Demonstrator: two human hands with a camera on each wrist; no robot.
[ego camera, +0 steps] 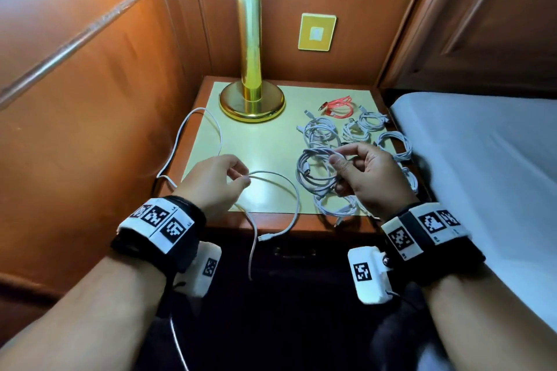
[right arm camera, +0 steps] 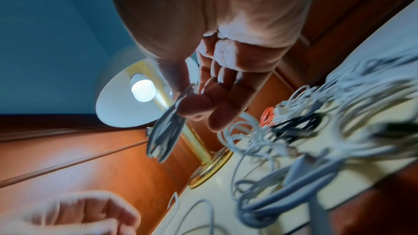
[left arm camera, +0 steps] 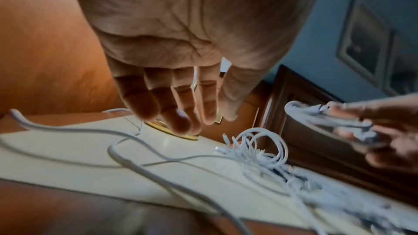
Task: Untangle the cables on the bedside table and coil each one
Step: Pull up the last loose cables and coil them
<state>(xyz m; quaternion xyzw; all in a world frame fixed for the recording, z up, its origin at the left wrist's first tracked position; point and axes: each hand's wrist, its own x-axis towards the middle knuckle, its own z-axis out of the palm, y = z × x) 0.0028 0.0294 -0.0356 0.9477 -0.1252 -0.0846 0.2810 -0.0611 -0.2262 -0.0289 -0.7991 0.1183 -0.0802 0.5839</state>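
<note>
At a bedside table (ego camera: pixel 265 141) under a lit brass lamp (ego camera: pixel 251 90): cable-coiling well along, by the look of it. Right hand (ego camera: pixel 372 175) raised just above the tabletop, thumb and fingers pinching a finished-looking white coil (ego camera: pixel 316 169); same grasp visible from the right wrist, loops hanging below the fingertips (right arm camera: pixel 194 108). Left hand (ego camera: pixel 215 182) lower and nearer the table's front edge, thumb and forefinger seemingly nipping the last loose white cable (ego camera: pixel 283 187); from the left wrist, fingers (left arm camera: pixel 181 106) shown only slightly bent with no cable clearly between them, so the pinch not certain. Loose cable strung out across the left half of the table, one stretch arcing back past the lamp base and off the left edge, one end with its plug (ego camera: pixel 265 237) hanging over the front edge.

Already coiled and laid on the right side: several white bundles (ego camera: pixel 321 129) and a red coil (ego camera: pixel 339 105) at the back, close together but apparently separate. Dark strands among them in the right-wrist view, too blurred to name.

Step in hand, at a guess: parking the held coil with the others. Next move likely to call for setting it down clear of its neighbours, then gathering the loose cable from one end, loop by loop, without snagging the lamp base.
</note>
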